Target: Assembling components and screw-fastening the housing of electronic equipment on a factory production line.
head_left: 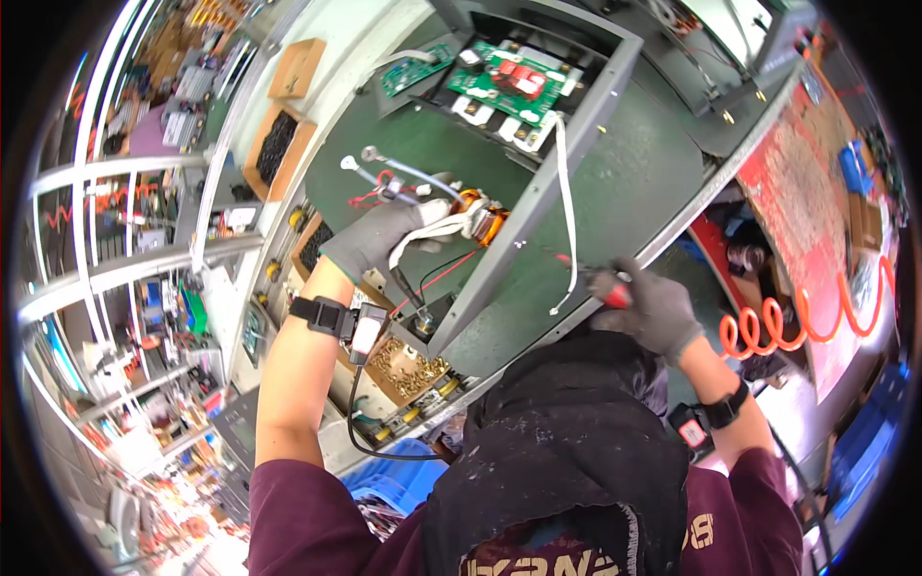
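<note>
Gripping a copper-wound coil [477,219] wrapped in white tape, my left hand [384,235], in a grey glove, is closed around it and holds it inside an open grey metal chassis [538,182] on the green worktop [624,182]. Red and grey leads with ring terminals [370,154] fan out from the coil past my fingers. Deeper in the chassis sits a green circuit board [519,82] with a red part on it, and a white wire [567,211] hangs over the chassis wall.

My right hand [653,307], also gloved, is wrapped tight around the red handle of a screwdriver [600,283] just outside the chassis wall, its tip pointing toward the coil.

I judge that I am seating the coil in the chassis, tool ready. The next move seems to call for steadying the coil with my left hand while bringing the screwdriver over the wall to a fastener, keeping the loose leads clear.

A box of brass hardware [408,363] sits near my left wrist, and an orange coiled hose [797,322] hangs to my right.
</note>
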Tool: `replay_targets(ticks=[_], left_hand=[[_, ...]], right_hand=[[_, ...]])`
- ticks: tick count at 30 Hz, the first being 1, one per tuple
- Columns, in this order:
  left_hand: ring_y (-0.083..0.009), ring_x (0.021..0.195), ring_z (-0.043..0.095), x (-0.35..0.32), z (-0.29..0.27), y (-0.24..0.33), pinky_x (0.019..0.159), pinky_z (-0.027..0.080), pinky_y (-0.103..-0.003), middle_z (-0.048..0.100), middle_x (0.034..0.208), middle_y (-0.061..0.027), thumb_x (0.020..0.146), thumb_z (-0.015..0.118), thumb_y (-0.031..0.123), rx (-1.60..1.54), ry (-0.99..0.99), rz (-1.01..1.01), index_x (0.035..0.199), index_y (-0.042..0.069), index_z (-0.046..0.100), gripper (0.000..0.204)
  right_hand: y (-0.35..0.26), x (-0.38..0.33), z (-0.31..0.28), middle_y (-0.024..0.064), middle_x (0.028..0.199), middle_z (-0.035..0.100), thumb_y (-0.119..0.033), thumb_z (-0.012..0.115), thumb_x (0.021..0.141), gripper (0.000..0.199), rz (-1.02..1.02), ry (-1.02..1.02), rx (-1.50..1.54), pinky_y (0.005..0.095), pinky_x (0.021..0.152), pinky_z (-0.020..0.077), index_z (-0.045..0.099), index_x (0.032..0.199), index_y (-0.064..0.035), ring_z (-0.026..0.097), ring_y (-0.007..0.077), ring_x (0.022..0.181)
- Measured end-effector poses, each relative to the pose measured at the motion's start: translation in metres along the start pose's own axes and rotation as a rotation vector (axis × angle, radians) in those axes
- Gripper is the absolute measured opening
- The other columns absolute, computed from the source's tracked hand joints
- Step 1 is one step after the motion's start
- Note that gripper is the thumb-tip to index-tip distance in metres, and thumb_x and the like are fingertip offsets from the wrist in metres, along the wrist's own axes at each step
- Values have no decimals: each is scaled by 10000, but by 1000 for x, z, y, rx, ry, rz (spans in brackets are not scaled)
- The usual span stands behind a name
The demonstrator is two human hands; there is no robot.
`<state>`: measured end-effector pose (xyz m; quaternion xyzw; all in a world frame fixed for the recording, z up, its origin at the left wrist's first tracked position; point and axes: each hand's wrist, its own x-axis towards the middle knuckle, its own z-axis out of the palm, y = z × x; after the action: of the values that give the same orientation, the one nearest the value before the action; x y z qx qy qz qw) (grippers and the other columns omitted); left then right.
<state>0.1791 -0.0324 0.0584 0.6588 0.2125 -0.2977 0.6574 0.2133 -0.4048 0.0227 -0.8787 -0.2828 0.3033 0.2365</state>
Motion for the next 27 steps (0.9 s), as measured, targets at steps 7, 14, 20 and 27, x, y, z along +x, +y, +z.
replay_targets(ticks=[7,14,20,27], left_hand=[[-170,1066,558,-103,4,-64,894,465,-315,581,1190,-112,903,569,396,41,468,-52,1271,-22,499,562],[-193,1103,549,-104,53,-75,992,382,-311,605,1142,-122,961,474,248,-493,452,71,1228,-57,519,407],[-204,1034,584,-83,29,-95,956,417,-329,624,1083,-116,900,558,137,-647,251,74,1125,-52,575,294],[-150,792,616,-78,42,-75,728,492,-291,657,852,-73,739,667,46,-389,264,-56,925,-40,652,206]], right_hand=[[171,-18,-77,186,921,631,-402,660,773,501,520,436,404,391,742,464,538,1083,-28,610,323,845],[392,-4,-169,238,1057,623,-451,607,780,586,825,404,-401,476,825,443,487,1195,-54,589,410,986],[261,67,-197,185,1075,614,-242,582,873,402,360,479,-323,400,877,450,535,1219,-43,582,336,1018],[-75,84,-203,134,869,604,-4,611,773,189,-731,154,22,338,685,461,592,961,-3,589,285,772]])
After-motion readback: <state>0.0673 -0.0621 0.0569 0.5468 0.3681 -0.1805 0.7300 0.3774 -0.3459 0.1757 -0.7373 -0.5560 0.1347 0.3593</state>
